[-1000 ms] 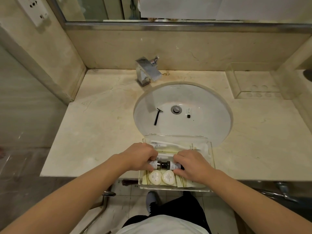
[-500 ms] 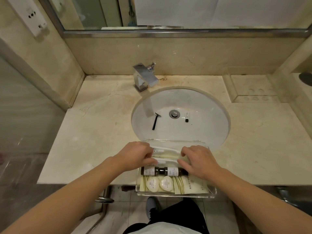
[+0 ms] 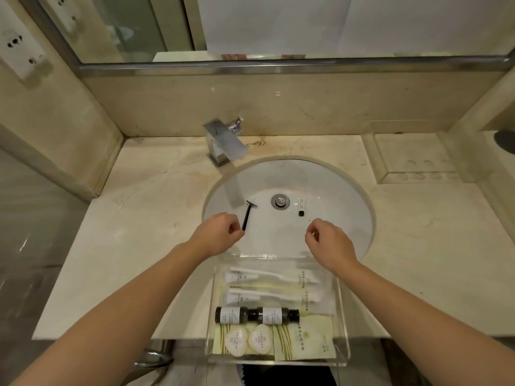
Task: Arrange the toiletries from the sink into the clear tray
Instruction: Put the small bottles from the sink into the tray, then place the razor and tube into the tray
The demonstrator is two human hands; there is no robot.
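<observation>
Razor (image 3: 249,213), black disposable, lies in sink basin (image 3: 334,190) at approx 9 o'clock of drain (image 3: 280,201); head toward drain, handle tail pointing at 7 o'clock toward L hand (image 3: 220,234). Small white tube w/ black cap (image 3: 301,207) sits just at 3 o'clock of drain. Judgement: razor v. light, stiff plastic, likely slick on glazed bowl; blade end sharp, so take it by the handle tail or mid-shaft, pinch from the sides, not the head. Tube light, prob. soft-bodied, may roll on the curve; pinch across body, cap end firmer. L hand: fingers curled loosely, tips right at razor's handle end, touching or a hair off, can't tell; not grasping yet. R hand (image 3: 328,243): loosely curled, holding nothing, hovering over basin at 5 o'clock of tube, apart from it. Clear tray (image 3: 344,316) on bench (image 3: 139,246) front edge, at 6 o'clock of sink, overhanging slightly; holds two toothbrush kits, two dark bottles (image 3: 257,315) lying end to end, two round soaps (image 3: 249,341), flat sachets. Vs half a sec ago: both hands were down at tray's far end on the toothbrush kits; now lifted off, moved out to 12 o'clock over the basin, spread apart, each toward one leftover item. Tray contents unchanged, razor and tube not moved.
</observation>
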